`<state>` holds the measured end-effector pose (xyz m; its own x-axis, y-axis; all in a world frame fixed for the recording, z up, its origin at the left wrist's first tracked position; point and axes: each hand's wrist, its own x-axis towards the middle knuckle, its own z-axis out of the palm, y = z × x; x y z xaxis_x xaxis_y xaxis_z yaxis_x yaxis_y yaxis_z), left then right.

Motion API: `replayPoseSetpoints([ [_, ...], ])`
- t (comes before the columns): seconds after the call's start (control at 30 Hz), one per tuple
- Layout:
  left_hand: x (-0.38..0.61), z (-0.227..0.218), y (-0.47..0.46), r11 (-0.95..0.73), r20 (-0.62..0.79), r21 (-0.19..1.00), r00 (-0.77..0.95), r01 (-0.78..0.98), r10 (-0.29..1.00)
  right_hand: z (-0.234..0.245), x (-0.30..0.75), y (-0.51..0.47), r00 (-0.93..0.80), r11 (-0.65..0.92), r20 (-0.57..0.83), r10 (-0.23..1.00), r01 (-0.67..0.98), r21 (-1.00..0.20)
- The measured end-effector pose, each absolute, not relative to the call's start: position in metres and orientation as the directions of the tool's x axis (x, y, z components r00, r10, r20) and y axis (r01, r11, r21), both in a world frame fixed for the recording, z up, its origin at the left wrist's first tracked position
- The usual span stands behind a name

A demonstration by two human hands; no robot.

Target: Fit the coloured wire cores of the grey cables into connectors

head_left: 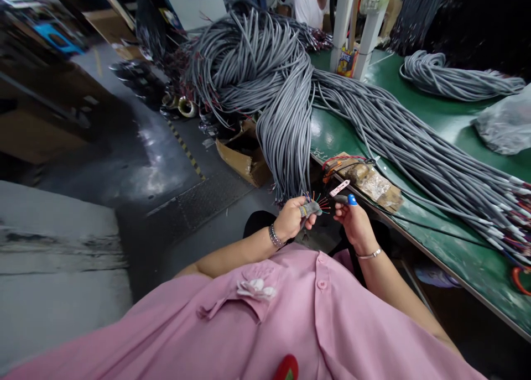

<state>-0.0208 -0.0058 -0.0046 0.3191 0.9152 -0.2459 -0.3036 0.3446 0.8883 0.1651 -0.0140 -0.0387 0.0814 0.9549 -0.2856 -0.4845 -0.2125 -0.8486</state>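
Note:
My left hand (292, 218) is closed around a cable end, and its thumb wears a grey finger sleeve. Thin coloured wires (322, 203) fan out from that end toward the right. A short gap away, my right hand (354, 220) faces the wire tips with its fingers curled together. A blue cover is on its thumb and a dark grey one on a finger. Whatever may be between those fingers is too small to make out. Just beyond the right hand is a pale pink strip-like piece (340, 188) with dark marks.
A big heap of grey cables (253, 59) hangs over the edge of the green table (440, 225). More grey cables (398, 125) stretch along it. A taped cardboard piece (373, 183) lies at the near edge. An open carton (244, 159) is on the floor. A person (309, 6) is behind.

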Motion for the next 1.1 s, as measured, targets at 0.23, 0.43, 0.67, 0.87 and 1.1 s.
replayPoseSetpoints([
  [0.23,-0.022,0.002,0.015,0.445,-0.295,0.876,0.523,-0.187,0.800,-0.023,0.163,0.018,-0.002,-0.239,-0.283,0.959,-0.539,-0.807],
  [0.43,-0.019,0.006,0.032,0.547,-0.353,0.828,0.646,-0.120,0.677,-0.024,0.155,0.020,0.046,-0.183,-0.259,0.965,-0.590,-0.786],
  [0.67,-0.014,0.006,0.037,0.608,-0.360,0.779,0.687,-0.152,0.632,-0.017,0.151,0.017,0.082,-0.147,-0.255,0.964,-0.636,-0.758],
  [0.87,-0.012,0.004,0.038,0.637,-0.372,0.759,0.714,-0.134,0.593,-0.021,0.152,0.018,0.013,-0.179,-0.269,0.963,-0.718,-0.673],
  [1.1,-0.008,0.007,0.037,0.640,-0.381,0.758,0.711,-0.126,0.591,-0.020,0.149,0.018,0.027,-0.166,-0.266,0.963,-0.720,-0.673],
])
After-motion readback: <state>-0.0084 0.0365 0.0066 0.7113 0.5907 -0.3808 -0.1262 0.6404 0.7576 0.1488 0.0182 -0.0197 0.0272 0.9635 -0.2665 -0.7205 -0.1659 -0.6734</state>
